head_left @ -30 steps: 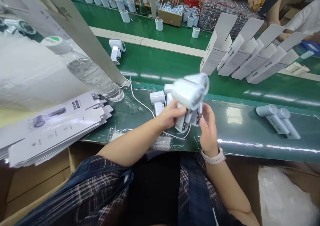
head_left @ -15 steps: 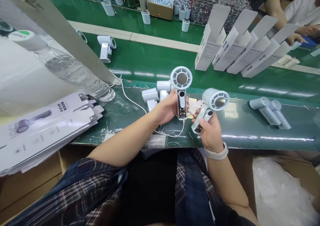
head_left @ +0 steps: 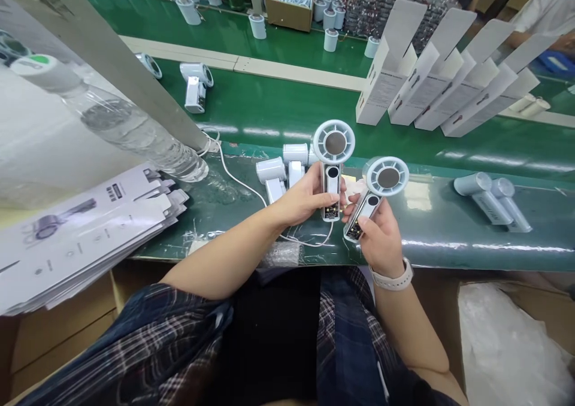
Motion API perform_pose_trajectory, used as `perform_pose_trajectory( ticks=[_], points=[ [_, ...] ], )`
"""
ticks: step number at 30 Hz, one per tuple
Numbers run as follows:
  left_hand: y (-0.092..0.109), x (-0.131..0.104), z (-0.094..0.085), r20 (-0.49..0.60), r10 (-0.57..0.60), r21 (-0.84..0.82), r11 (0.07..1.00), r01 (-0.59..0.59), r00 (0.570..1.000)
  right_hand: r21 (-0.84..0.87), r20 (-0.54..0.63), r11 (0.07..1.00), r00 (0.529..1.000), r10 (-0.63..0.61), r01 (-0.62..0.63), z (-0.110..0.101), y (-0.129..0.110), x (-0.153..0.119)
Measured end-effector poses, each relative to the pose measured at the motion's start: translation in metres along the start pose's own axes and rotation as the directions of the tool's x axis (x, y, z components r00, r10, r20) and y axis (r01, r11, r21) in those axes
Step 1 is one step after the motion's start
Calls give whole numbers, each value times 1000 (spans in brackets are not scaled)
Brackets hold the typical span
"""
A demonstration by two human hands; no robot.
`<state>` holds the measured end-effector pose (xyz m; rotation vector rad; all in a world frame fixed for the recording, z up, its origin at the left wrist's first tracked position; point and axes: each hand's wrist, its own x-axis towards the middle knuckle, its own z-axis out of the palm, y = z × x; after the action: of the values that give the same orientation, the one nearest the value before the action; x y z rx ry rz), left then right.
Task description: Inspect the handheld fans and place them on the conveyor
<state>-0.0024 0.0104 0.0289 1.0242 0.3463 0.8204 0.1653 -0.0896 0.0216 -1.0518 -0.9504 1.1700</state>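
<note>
My left hand (head_left: 308, 197) is closed around the handle of a light-blue handheld fan (head_left: 335, 140), its thumb lying across the handle front. That handle is uncovered and shows a circuit board, and a white cable (head_left: 327, 238) runs into its lower end. My right hand (head_left: 381, 241) grips a second handheld fan (head_left: 388, 177), tilted, with its round head facing me and its board exposed under my thumb. The two handles are close together. Behind my left hand lie several more fans (head_left: 271, 170) on the bench, partly hidden.
A green conveyor (head_left: 269, 109) runs beyond the bench, carrying open white boxes (head_left: 381, 88) and another fan (head_left: 196, 88). At left are a water bottle (head_left: 135, 127) and stacked flat cartons (head_left: 90, 232). Two fans (head_left: 489, 199) lie at right. A co-worker's sleeve (head_left: 543, 11) shows at the top right.
The right-hand fan has turned so its head faces me more squarely. My left thumb has come onto the front of its handle. The co-worker at the top right has shifted.
</note>
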Motion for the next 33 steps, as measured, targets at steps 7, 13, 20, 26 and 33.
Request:
perform_pose_trajectory(
  ticks=[7, 13, 20, 26, 33],
  points=[
    [1, 0, 2, 17, -9, -4, 1000, 9, 1000, 122, -23, 993, 1000, 0, 3, 2, -2, -2],
    [4, -1, 4, 23, -31, -60, 998, 32, 999, 122, 5, 992, 1000, -21, 20, 1, -4, -3],
    [-3, 3, 3, -100, -43, -7, 999, 43, 994, 74, -32, 997, 999, -4, 6, 1, -1, -4],
    [-2, 5, 2, -151, -37, -26, 999, 33, 988, 93, -47, 996, 999, 9, -5, 1, 2, -4],
    [-3, 4, 3, -110, -42, 33, 998, 46, 993, 80, -79, 997, 997, 18, -12, -1, -1, -4]
  ],
)
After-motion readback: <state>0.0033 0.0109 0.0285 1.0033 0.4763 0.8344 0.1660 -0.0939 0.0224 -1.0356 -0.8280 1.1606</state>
